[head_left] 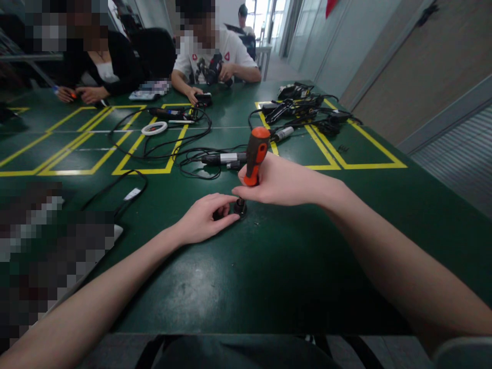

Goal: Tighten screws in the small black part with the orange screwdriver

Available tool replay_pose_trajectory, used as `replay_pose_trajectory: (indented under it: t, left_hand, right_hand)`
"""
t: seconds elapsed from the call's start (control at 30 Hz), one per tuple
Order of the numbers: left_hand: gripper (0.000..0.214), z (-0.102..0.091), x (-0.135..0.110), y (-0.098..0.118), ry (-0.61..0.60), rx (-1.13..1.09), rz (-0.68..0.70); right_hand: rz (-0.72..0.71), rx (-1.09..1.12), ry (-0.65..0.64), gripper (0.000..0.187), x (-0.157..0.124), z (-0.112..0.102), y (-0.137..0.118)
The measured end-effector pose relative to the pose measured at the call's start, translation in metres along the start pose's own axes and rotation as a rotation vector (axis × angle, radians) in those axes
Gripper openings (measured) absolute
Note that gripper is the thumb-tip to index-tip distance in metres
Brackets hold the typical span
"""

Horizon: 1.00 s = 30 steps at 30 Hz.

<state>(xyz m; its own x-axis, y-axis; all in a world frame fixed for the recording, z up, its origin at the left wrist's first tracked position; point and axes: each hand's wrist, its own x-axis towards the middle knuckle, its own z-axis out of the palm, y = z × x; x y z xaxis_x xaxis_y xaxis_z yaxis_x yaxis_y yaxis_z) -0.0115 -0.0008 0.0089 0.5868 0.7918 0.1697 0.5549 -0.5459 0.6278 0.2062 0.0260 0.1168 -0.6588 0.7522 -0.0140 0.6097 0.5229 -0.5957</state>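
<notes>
In my right hand (279, 179) is a screwdriver (257, 154) with an orange and dark grey handle, held nearly upright with the handle's end up. Its lower end reaches down to a small round black part (240, 207) on the green tabletop; the exact contact of the tip is too small to tell. My left hand (209, 218) steadies that black part from the left, thumb and forefinger on its sides. The fingers of my right hand partly hide behind the handle.
Beyond my hands lies a black and silver cylindrical tool (225, 159) with cables. A white ring (154, 128) sits further left, a heap of black cabled devices (303, 110) at the back right. Yellow tape (372, 165) marks the table. Two people sit opposite, hands on objects.
</notes>
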Motion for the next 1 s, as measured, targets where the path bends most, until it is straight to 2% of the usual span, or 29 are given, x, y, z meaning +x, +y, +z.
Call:
replay_pose_trajectory:
  t: [0.23, 0.43, 0.6, 1.0]
  left_hand:
    - [0.024, 0.0007, -0.0002, -0.002, 0.016, -0.006, 0.02]
    - [0.027, 0.0011, 0.0, -0.0018, 0.015, -0.004, 0.013]
    - [0.027, -0.0004, -0.0001, -0.0007, -0.001, 0.006, 0.003]
    - [0.026, 0.0008, 0.0001, -0.0009, 0.012, 0.008, 0.014]
  right_hand:
    - [-0.043, 0.007, -0.028, 0.032, -0.0024, -0.0012, -0.0016]
    - [-0.002, 0.02, -0.012, 0.035, -0.0024, 0.002, 0.0008]
    - [-0.046, 0.041, -0.015, 0.031, -0.0009, 0.0007, 0.0008]
    - [-0.036, 0.023, -0.021, 0.039, -0.0024, 0.0012, 0.0007]
